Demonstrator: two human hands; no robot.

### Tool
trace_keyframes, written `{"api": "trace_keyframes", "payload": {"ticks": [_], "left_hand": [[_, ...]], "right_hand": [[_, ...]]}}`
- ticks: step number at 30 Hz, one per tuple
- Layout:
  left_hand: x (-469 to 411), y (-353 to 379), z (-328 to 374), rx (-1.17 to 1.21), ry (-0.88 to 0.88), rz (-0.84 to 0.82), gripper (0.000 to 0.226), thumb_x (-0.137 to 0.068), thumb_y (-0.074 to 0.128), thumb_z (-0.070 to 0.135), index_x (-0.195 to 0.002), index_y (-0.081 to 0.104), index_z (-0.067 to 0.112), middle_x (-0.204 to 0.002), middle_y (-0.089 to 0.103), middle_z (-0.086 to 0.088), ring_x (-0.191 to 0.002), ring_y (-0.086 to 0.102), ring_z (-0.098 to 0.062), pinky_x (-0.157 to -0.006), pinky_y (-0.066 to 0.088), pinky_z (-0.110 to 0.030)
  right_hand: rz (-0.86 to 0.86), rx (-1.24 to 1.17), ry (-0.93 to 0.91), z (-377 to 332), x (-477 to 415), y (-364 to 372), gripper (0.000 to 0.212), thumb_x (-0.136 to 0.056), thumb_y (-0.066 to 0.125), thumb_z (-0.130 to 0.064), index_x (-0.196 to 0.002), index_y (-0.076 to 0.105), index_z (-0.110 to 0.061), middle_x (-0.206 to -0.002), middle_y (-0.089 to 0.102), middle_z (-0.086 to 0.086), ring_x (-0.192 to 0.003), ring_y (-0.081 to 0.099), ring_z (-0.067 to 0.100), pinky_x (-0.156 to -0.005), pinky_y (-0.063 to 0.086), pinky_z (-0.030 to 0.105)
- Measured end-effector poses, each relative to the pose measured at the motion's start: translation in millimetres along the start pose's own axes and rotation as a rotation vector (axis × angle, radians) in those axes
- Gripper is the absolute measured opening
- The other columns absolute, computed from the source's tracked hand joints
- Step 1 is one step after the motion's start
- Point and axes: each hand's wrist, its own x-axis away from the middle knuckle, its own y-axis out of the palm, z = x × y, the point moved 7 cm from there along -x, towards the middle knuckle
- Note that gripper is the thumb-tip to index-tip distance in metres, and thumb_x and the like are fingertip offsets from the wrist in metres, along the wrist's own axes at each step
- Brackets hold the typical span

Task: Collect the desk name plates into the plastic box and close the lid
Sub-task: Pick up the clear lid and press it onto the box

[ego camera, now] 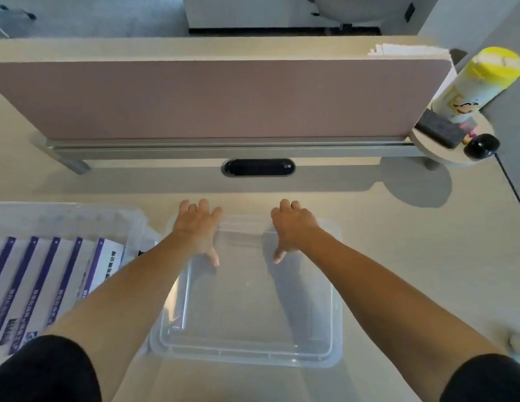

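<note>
A clear plastic lid (pixel 253 300) lies flat on the desk in front of me. My left hand (pixel 196 224) and my right hand (pixel 293 224) both hold its far edge, fingers curled over the rim and thumbs pressed on its upper face. To the left stands the clear plastic box (pixel 79 210), its top uncovered. Several white desk name plates (pixel 50 274) with purple stripes lie side by side inside it. The box's near part runs out of view at the left edge.
A pinkish desk partition (pixel 224 97) on a grey rail blocks the back. A black oval cable port (pixel 258 167) sits just behind the hands. At the right end are a yellow-capped bottle (pixel 479 82), a dark eraser block (pixel 438 130), and a black knob (pixel 481 146) with a cable.
</note>
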Motion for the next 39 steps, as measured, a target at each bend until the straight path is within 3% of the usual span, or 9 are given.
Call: {"api": "trace_keyframes", "payload": {"ticks": [2, 6, 14, 17, 20, 25, 30, 34, 39], "left_hand": [[10, -27, -5, 0.101, 0.013, 0.046, 0.1, -0.042, 0.084, 0.069, -0.121, 0.044, 0.023, -0.116, 0.046, -0.004, -0.1, 0.055, -0.025, -0.08, 0.039, -0.035], [50, -90, -15, 0.206, 0.044, 0.284, 0.066, -0.062, 0.082, 0.058, -0.104, 0.049, 0.02, -0.107, 0.062, -0.001, -0.087, 0.056, -0.025, -0.069, 0.04, -0.033], [179, -124, -10, 0.245, 0.195, 0.631, 0.024, -0.086, 0.067, 0.042, -0.1, 0.06, 0.025, -0.105, 0.065, 0.0, -0.099, 0.061, -0.027, -0.071, 0.042, -0.033], [212, -86, 0, 0.338, 0.304, 0.564, 0.022, -0.087, 0.066, 0.039, -0.102, 0.064, 0.024, -0.107, 0.065, 0.001, -0.1, 0.06, -0.025, -0.074, 0.044, -0.033], [237, -46, 10, 0.418, 0.367, 0.465, 0.032, -0.079, 0.073, 0.045, -0.105, 0.065, 0.027, -0.102, 0.057, 0.008, -0.094, 0.054, -0.017, -0.074, 0.042, -0.031], [262, 9, 28, 0.562, 0.461, 0.246, 0.043, -0.067, 0.083, 0.048, -0.102, 0.069, 0.028, -0.092, 0.06, 0.011, -0.086, 0.059, -0.014, -0.081, 0.05, -0.032], [276, 58, 52, 0.5, 0.471, 0.141, 0.037, -0.073, 0.081, 0.041, -0.104, 0.066, 0.027, -0.09, 0.056, 0.012, -0.085, 0.059, -0.015, -0.074, 0.05, -0.031], [280, 76, 65, 0.443, 0.397, 0.152, 0.03, -0.076, 0.079, 0.035, -0.1, 0.061, 0.028, -0.096, 0.057, 0.01, -0.083, 0.056, -0.013, -0.059, 0.037, -0.026], [284, 49, 77, 0.387, 0.3, 0.273, 0.029, -0.083, 0.072, 0.036, -0.109, 0.062, 0.027, -0.106, 0.058, 0.009, -0.089, 0.052, -0.014, -0.07, 0.038, -0.029]], "right_hand": [[0.057, 0.059, 0.037, 6, 18, -23, 0.101, -0.056, 0.081, -0.07, -0.128, 0.043, -0.01, -0.118, 0.05, 0.006, -0.105, 0.053, 0.026, -0.082, 0.049, 0.036], [0.229, 0.078, 0.139, 13, 72, -79, 0.086, -0.065, 0.078, -0.066, -0.12, 0.041, -0.011, -0.104, 0.063, 0.003, -0.093, 0.065, 0.027, -0.069, 0.048, 0.035], [0.508, 0.007, 0.24, -30, 228, -113, 0.05, -0.09, 0.056, -0.06, -0.114, 0.049, -0.017, -0.114, 0.056, 0.003, -0.104, 0.056, 0.027, -0.074, 0.045, 0.038], [0.445, -0.11, 0.242, -60, 268, -77, 0.04, -0.093, 0.056, -0.051, -0.117, 0.051, -0.02, -0.118, 0.054, 0.002, -0.106, 0.056, 0.027, -0.08, 0.047, 0.038], [0.437, -0.05, 0.255, -93, 295, -32, 0.04, -0.094, 0.056, -0.048, -0.12, 0.051, -0.018, -0.118, 0.055, 0.004, -0.11, 0.055, 0.028, -0.085, 0.043, 0.036], [0.365, -0.2, 0.321, -113, 324, 20, 0.043, -0.094, 0.057, -0.048, -0.13, 0.052, -0.024, -0.129, 0.057, -0.003, -0.118, 0.055, 0.024, -0.095, 0.044, 0.036], [0.184, -0.29, 0.244, -128, 335, 72, 0.043, -0.091, 0.064, -0.048, -0.128, 0.057, -0.027, -0.13, 0.055, -0.005, -0.114, 0.056, 0.018, -0.091, 0.049, 0.034], [0.167, -0.384, 0.229, -122, 328, 94, 0.04, -0.084, 0.073, -0.045, -0.117, 0.061, -0.025, -0.121, 0.061, -0.005, -0.101, 0.061, 0.017, -0.085, 0.051, 0.032], [0.212, -0.387, 0.24, -93, 327, 86, 0.041, -0.085, 0.072, -0.045, -0.119, 0.061, -0.025, -0.12, 0.06, -0.004, -0.101, 0.062, 0.02, -0.086, 0.053, 0.036]]}}
